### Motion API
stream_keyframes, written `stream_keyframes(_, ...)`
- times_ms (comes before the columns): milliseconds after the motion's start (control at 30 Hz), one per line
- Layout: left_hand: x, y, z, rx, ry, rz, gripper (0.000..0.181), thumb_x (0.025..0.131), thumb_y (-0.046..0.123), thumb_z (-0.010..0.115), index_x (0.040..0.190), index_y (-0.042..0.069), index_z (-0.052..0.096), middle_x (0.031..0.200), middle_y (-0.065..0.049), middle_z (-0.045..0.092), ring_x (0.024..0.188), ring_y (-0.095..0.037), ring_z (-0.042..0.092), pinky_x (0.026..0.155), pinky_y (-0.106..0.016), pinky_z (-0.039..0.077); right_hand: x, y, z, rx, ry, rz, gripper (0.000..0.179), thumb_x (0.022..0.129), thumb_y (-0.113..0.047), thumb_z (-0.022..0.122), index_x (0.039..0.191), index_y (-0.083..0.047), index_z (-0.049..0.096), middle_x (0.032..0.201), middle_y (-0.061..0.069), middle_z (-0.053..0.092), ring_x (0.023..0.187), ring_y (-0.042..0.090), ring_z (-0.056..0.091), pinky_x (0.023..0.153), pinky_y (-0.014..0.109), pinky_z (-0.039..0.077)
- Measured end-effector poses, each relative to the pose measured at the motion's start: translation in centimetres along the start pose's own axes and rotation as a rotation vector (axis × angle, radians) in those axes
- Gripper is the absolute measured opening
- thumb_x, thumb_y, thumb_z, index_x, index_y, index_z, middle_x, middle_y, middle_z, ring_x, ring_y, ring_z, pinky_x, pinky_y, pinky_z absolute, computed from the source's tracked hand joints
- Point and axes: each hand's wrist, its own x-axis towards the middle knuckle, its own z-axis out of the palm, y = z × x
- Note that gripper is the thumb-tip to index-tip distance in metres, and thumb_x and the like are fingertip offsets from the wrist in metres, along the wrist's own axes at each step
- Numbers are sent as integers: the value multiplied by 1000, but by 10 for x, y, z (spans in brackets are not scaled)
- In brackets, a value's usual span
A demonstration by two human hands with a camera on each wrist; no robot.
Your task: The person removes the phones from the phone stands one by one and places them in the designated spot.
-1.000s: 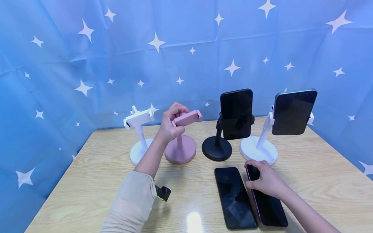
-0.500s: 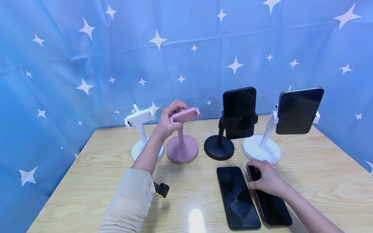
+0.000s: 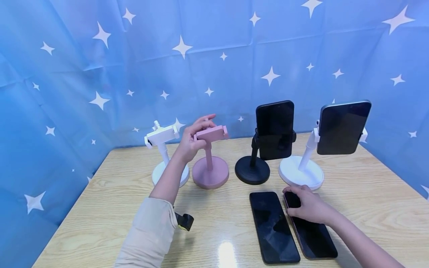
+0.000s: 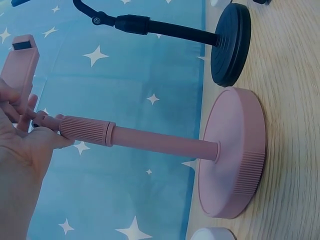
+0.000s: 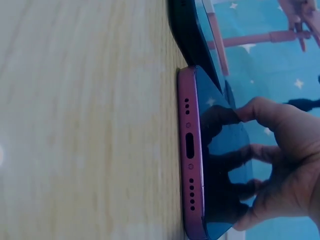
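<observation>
My left hand grips the clamp head of a pink phone stand, thumb in front and fingers reaching behind. In the left wrist view, the fingers surround the joint below the clamp of the pink stand, whose round base rests on the table. At front right, a dark-screened smartphone with a pinkish edge lies face up. My right hand spans its far end, thumb at the left edge. The right wrist view shows curled fingers at the phone's sides, beyond its port end.
A second black smartphone lies just left of the first. A white stand with a bare clamp stands at left. A black stand and another white stand each hold an upright phone. Behind hangs a blue star-patterned curtain.
The pink clamp has turned slightly toward level in my left hand, and a finger behind it has straightened. The right hand keeps its place on the phone. The head view has shifted a little.
</observation>
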Motion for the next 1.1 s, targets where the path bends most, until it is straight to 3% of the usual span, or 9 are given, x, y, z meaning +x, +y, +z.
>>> stream_keyframes(233,-1,1,-2,-1,11,-37,44,61,-11,43,102,-10,57,135,-10,43,127,-16,35,78,-32,39,0,-3,4,-60,20,-9,54,66,-25,74,114,-7,56,108,25,49,96,36,43,75,55,34)
stream_keyframes(400,-1,0,-3,7,5,-39,46,62,-9,42,106,-9,56,138,-9,40,128,-13,33,79,-32,39,1,-4,6,-99,29,-1,53,66,-27,74,112,-6,58,103,25,50,96,38,41,75,54,31)
stream_keyframes(600,-2,-1,-3,-5,-1,-43,45,63,-8,41,106,-10,56,138,-7,40,129,-12,31,78,-31,39,1,-4,6,-115,-10,53,51,68,-30,73,111,-9,59,104,26,47,92,48,37,63,53,39)
stream_keyframes(667,-2,0,-3,-23,-4,-43,45,63,-8,41,106,-11,55,139,-8,39,129,-13,31,77,-30,39,1,-5,6,-111,-26,76,51,68,-31,73,113,-10,58,108,28,45,91,53,34,58,54,40)
stream_keyframes(933,-4,1,2,-107,39,-80,50,62,-9,39,111,-16,50,140,-10,37,130,-16,29,78,-26,39,-1,-5,8,-133,-23,82,53,68,-31,72,115,-9,58,109,25,44,93,51,34,59,58,38)
stream_keyframes(1100,-7,2,8,-262,92,-106,57,62,-16,38,119,-18,44,143,-12,32,131,-18,28,83,-26,37,0,-5,7,-137,-26,75,54,68,-31,73,115,-9,58,107,23,44,92,49,35,59,58,38)
